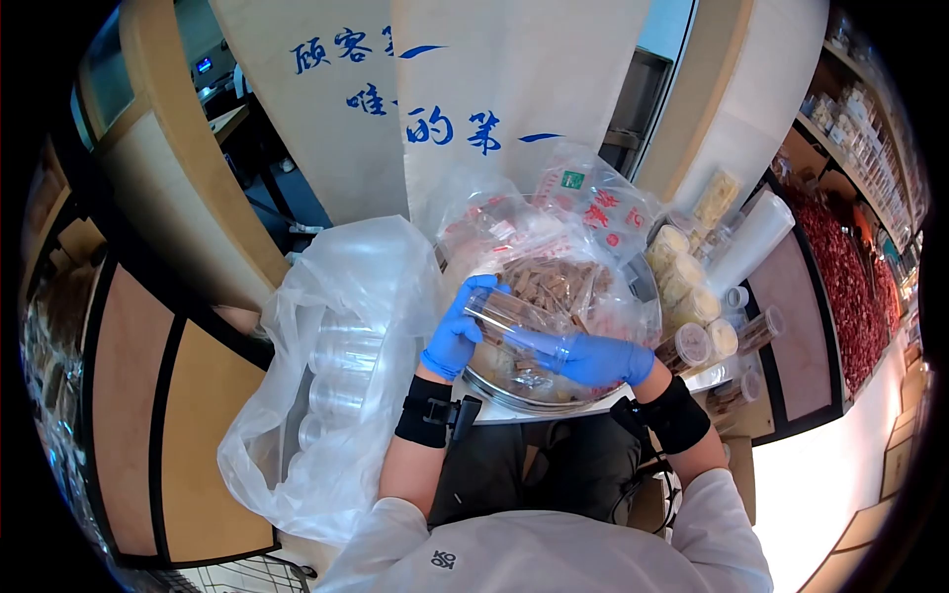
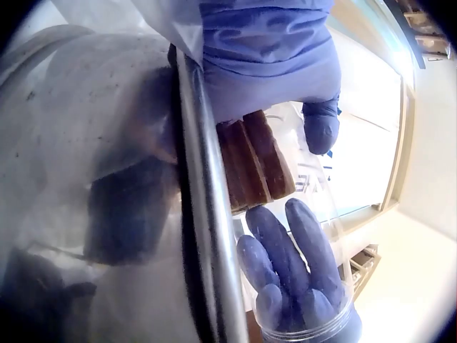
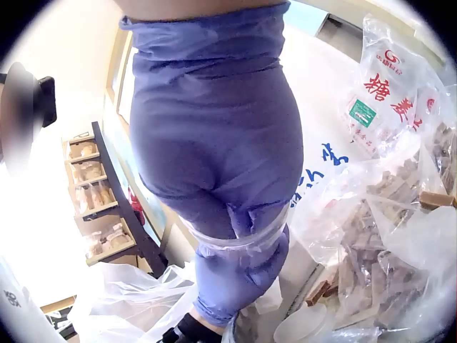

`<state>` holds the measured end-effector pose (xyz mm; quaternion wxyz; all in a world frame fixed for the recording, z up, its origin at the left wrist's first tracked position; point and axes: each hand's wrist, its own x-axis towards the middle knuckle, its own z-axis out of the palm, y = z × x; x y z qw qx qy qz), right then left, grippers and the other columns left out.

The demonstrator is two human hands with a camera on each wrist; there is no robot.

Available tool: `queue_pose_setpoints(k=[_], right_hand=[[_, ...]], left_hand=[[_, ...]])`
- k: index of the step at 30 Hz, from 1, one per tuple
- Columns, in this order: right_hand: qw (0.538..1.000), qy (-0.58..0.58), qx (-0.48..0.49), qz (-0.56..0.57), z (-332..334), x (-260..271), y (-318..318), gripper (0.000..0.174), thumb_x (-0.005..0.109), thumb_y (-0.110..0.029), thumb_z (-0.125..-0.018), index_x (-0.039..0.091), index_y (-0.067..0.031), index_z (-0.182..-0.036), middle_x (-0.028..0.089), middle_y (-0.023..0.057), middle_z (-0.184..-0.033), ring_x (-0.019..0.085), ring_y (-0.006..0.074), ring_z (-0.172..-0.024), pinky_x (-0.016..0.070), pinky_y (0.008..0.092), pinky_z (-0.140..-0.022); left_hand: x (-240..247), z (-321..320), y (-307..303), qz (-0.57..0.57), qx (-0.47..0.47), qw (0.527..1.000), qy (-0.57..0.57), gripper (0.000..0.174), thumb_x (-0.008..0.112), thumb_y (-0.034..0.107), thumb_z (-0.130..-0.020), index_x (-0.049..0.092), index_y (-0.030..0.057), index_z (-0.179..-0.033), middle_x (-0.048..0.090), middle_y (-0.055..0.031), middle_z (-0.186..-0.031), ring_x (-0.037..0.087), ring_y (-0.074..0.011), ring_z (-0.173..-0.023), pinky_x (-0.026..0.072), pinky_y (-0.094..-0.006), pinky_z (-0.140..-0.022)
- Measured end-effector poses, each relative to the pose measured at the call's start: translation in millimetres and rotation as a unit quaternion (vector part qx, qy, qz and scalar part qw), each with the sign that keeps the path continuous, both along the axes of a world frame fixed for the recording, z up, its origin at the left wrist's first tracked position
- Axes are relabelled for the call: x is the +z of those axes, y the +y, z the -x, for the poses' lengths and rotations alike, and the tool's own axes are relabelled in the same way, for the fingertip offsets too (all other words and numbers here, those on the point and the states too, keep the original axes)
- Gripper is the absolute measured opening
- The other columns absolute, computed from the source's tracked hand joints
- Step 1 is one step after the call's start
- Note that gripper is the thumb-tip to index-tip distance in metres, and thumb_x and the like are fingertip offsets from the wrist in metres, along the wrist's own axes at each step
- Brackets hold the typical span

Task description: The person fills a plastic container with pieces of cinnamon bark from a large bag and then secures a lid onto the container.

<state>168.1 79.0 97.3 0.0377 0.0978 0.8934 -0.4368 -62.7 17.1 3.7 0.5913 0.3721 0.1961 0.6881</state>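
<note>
A clear plastic jar (image 1: 506, 314) lies tilted sideways above a round metal tray (image 1: 529, 403). My blue-gloved left hand (image 1: 455, 331) grips the jar's base end. From the other side, my gloved right hand (image 1: 608, 361) reaches in through the mouth. Inside the jar, in the left wrist view, its extended fingers (image 2: 308, 246) come right up to several flat brown strips (image 2: 258, 166) standing side by side. Below the hands, a pile of brown pieces (image 1: 554, 285) lies in an opened clear bag (image 3: 393, 78) with red print.
On my left, a large translucent bag (image 1: 262, 435) holds several clear jars (image 1: 341, 371). Filled jars (image 1: 692, 306) and a plastic roll (image 1: 756, 242) stand at the right. A pale round lid (image 3: 300, 325) lies near the brown pieces. Curtains (image 1: 504, 59) with blue writing hang ahead.
</note>
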Motion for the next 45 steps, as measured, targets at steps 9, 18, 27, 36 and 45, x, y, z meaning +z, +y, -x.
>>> queue_pose_setpoints(k=[9,18,27,36,45], right_hand=[[0.980,0.188,-0.043,-0.050,0.0,-41.7,16.3,0.041,0.048,-0.012,-0.099,0.048,-0.0059,-0.139,0.062,0.0140,-0.125,0.060,0.0227,-0.109,0.0452,0.0351,-0.098],[0.807,0.304,-0.456,0.219,-6.0,-84.3,32.6,0.024,0.057,-0.012,-0.094,0.063,-0.0024,-0.116,0.068,0.0050,-0.087,0.062,0.0146,-0.074,0.0518,0.0290,-0.073],[0.967,0.108,-0.140,-0.184,43.7,-99.0,2.8,0.047,0.059,-0.018,-0.087,0.053,-0.0075,-0.133,0.058,0.0202,-0.113,0.062,0.0346,-0.097,0.0508,0.0437,-0.084],[0.963,-0.183,-0.020,-0.196,97.4,-71.6,6.3,0.081,0.059,-0.009,-0.075,0.029,-0.0145,-0.150,0.046,0.0274,-0.129,0.062,0.0401,-0.095,0.0519,0.0453,-0.082],[0.980,-0.053,-0.053,-0.185,76.4,-80.2,18.9,0.056,0.063,-0.014,-0.077,0.053,-0.0065,-0.131,0.059,0.0228,-0.113,0.064,0.0355,-0.092,0.0522,0.0438,-0.082]], left_hand=[[2.9,-4.5,-0.4,0.013,0.038,0.999,0.006,0.082,0.051,0.004,-0.052,0.046,0.0081,-0.134,0.053,-0.0142,-0.130,0.048,-0.0280,-0.125,0.0350,-0.0348,-0.110],[-2.4,0.6,2.5,0.041,0.117,0.984,-0.128,0.081,0.050,0.002,-0.058,0.044,0.0087,-0.138,0.051,-0.0152,-0.134,0.049,-0.0299,-0.125,0.0402,-0.0372,-0.107],[0.2,-0.8,0.2,0.028,0.160,0.979,-0.127,0.078,0.050,0.003,-0.062,0.043,0.0083,-0.139,0.049,-0.0170,-0.135,0.048,-0.0331,-0.126,0.0443,-0.0421,-0.104],[0.9,-1.6,-1.1,0.021,0.154,0.979,-0.129,0.079,0.048,0.002,-0.063,0.040,0.0075,-0.141,0.046,-0.0198,-0.137,0.045,-0.0363,-0.128,0.0407,-0.0472,-0.107],[-3.4,0.3,0.5,0.005,0.141,0.977,-0.160,0.079,0.047,0.000,-0.062,0.042,0.0078,-0.140,0.047,-0.0184,-0.137,0.046,-0.0325,-0.128,0.0443,-0.0401,-0.103]])
